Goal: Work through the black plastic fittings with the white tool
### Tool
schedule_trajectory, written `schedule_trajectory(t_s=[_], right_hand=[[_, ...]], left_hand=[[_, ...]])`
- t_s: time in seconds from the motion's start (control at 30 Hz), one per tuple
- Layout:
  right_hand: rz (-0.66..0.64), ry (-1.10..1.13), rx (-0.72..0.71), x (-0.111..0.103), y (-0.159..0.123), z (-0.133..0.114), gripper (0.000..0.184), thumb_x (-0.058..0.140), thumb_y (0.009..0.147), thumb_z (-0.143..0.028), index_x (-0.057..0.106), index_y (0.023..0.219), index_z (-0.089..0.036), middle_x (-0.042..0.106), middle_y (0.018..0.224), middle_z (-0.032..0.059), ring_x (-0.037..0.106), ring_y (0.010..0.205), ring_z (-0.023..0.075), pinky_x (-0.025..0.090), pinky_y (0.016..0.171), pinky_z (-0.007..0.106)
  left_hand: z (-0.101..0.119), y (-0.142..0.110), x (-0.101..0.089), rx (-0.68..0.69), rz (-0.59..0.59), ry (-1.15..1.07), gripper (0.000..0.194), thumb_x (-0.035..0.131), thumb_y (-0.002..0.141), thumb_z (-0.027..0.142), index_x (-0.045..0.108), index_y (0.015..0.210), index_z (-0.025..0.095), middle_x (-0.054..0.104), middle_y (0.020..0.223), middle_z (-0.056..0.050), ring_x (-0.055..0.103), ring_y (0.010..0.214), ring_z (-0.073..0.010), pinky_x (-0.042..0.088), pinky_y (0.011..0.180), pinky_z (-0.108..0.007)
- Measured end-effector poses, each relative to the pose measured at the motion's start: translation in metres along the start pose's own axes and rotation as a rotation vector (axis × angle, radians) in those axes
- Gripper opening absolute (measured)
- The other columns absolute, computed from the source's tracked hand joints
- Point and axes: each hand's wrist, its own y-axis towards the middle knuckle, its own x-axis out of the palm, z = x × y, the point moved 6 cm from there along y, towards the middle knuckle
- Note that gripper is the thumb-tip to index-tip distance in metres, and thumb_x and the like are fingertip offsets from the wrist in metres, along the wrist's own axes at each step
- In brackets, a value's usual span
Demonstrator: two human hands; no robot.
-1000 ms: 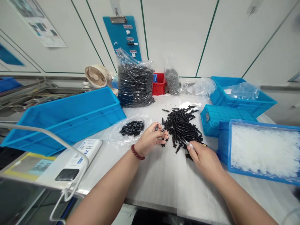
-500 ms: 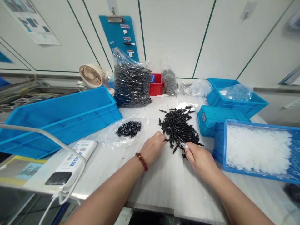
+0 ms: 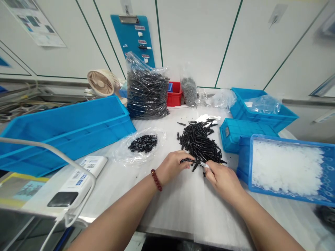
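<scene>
We see our left hand (image 3: 172, 166) pinching a black plastic piece (image 3: 187, 160), its long axis pointing right toward our right hand (image 3: 222, 182), closed on a pale stub (image 3: 205, 165).

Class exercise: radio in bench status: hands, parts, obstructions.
Left hand pinching small black plastic parts. Right hand holding a pale slim piece, beside the black pile. Blue crate off to the right, not blocking.

Left hand (image 3: 172, 167) now beside right hand (image 3: 222, 183)

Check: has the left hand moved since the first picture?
Yes: the left hand shifted right and toward the person, measured against the clear bag of parts.
</scene>
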Motion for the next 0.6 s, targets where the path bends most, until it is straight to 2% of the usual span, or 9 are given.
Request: schedule_trajectory(t_s=[0.1,0.23,0.47,0.6], right_hand=[[0.001,-0.038,-0.008,-0.0003,-0.0005,-0.0017,0.014,0.042,0.088,-0.018,0.052,0.078,-0.019,0.058,0.070,-0.0001,0.052,0.065,0.0148,0.019,0.054,0.026],[0.023,-0.066,0.013,-0.0038,-0.0005,0.0019,0.015,0.043,0.089,-0.019,0.054,0.080,-0.019,0.058,0.069,-0.0002,0.053,0.065,0.0148,0.019,0.053,0.027],[-0.001,-0.095,-0.025,-0.0028,-0.0026,-0.0043,0.012,0.046,0.087,-0.019,0.055,0.079,-0.019,0.060,0.070,0.0002,0.054,0.065,0.0152,0.019,0.054,0.027],[-0.026,-0.090,-0.024,-0.0007,-0.0031,-0.0059,0.012,0.046,0.088,-0.019,0.055,0.080,-0.019,0.061,0.071,0.0002,0.055,0.066,0.0154,0.019,0.054,0.027]], left_hand=[[0.0029,0.0005,0.0011,0.014,-0.018,0.056,0.009,0.064,0.075,0.015,0.067,0.083,0.016,0.065,0.072,-0.001,0.059,0.066,-0.0108,0.048,0.067,-0.021],[0.0013,0.0014,-0.0018,-0.075,0.010,-0.031,0.007,0.063,0.077,0.019,0.066,0.081,0.015,0.067,0.069,0.000,0.062,0.066,-0.0118,0.047,0.065,-0.020],[0.0036,0.0005,0.0010,-0.028,-0.024,-0.030,0.011,0.066,0.075,0.023,0.067,0.083,0.015,0.069,0.074,-0.001,0.062,0.070,-0.0122,0.047,0.067,-0.021],[0.0003,0.0003,0.0023,-0.064,-0.037,-0.050,0.011,0.068,0.073,0.022,0.068,0.082,0.016,0.069,0.076,-0.001,0.061,0.070,-0.0122,0.047,0.066,-0.020]])
